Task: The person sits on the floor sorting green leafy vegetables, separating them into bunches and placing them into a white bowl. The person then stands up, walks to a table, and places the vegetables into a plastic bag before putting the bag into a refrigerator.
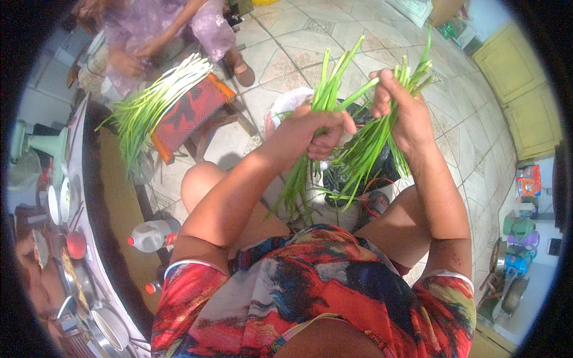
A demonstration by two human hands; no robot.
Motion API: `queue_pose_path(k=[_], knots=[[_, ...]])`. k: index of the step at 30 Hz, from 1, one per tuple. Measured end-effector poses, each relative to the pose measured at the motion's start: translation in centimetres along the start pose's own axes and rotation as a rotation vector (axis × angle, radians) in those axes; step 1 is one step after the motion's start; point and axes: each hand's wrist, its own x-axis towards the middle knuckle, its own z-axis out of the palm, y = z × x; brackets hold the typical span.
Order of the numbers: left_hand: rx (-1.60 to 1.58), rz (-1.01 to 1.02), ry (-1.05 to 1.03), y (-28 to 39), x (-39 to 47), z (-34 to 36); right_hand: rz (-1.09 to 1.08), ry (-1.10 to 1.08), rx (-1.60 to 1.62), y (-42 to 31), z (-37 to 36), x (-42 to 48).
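My left hand point(320, 132) is closed around a bunch of green chive-like stalks point(329, 91), whose cut ends point up and away while thin leaves hang below. A second bunch point(369, 154) is gripped in my right hand point(405, 109), its stalk ends sticking up past the fingers. Between the hands a single stalk point(359, 93) slants from the left bunch to my right fingertips. Under both bunches sits a black plastic bag point(387, 168) on the floor. A pile of similar stalks with white ends point(165, 103) lies across a red-seated stool point(190, 118) at the left.
Another person in purple clothing point(208, 29) sits beyond the stool. A white plastic bag point(288, 103) is behind my left hand. Along the left runs a table edge point(85, 147) with bowls point(109, 329); a plastic jug point(150, 236) stands below it. Yellow cabinets point(521, 89) line the right.
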Motion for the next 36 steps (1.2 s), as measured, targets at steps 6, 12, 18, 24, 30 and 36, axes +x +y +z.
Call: queue_pose_path(k=[6, 12, 18, 24, 30, 36], knots=[[-0.125, 0.045, -0.002, 0.1, -0.6, -0.9, -0.114, 0.113, 0.072, -1.3, -3.6, 1.7], [-0.102, 0.073, -0.088, -0.4, -0.3, -0.7, 0.076, -0.103, 0.062, 1.3, 0.0, -0.1], [-0.118, 0.088, -0.174, -1.0, 0.0, -1.0, 0.086, -0.190, 0.222, 0.6, -0.5, 0.5], [-0.212, -0.011, -0.175, -0.5, -0.6, -1.1, -0.007, 0.013, 0.254, -1.0, -2.7, 1.6], [-0.102, -0.055, -0.286, -0.8, -0.2, -1.7, -0.022, -0.112, 0.176, -1.2, -2.8, 1.3], [0.114, -0.075, -0.258, -1.0, 0.0, -0.9, 0.221, -0.199, -0.092, 1.1, 0.4, -0.6]])
